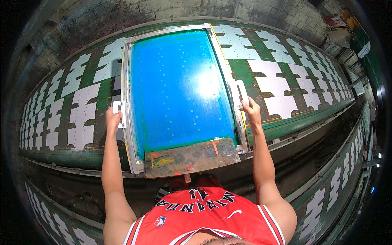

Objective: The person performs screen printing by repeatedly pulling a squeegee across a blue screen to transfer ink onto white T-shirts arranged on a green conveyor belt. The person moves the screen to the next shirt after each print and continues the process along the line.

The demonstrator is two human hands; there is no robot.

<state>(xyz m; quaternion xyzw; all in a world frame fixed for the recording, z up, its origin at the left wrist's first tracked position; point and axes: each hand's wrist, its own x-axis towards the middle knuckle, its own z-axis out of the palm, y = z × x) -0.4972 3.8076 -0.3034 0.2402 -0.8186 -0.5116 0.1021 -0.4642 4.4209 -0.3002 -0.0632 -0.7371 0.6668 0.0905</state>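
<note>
A large screen printing frame (127, 77) with a bright blue mesh (171, 90) lies across the long table in front of me. Rows of small pale dots run down the mesh, and light glares off its right side. My left hand (113, 119) is closed round a white handle (117, 106) on the frame's left side. On the right side, my right hand (251, 109) grips the lower part of a second white handle (241, 92). A paint-stained board (192, 158) is at the frame's near end. What lies beneath the mesh is hidden.
Pale cut fabric pieces (83, 116) lie in rows on the green table (241, 73), left and right of the frame. A block wall (163, 10) runs behind. Another table with pale pieces (314, 214) stands at the lower right. Clutter (339, 24) sits at the far right.
</note>
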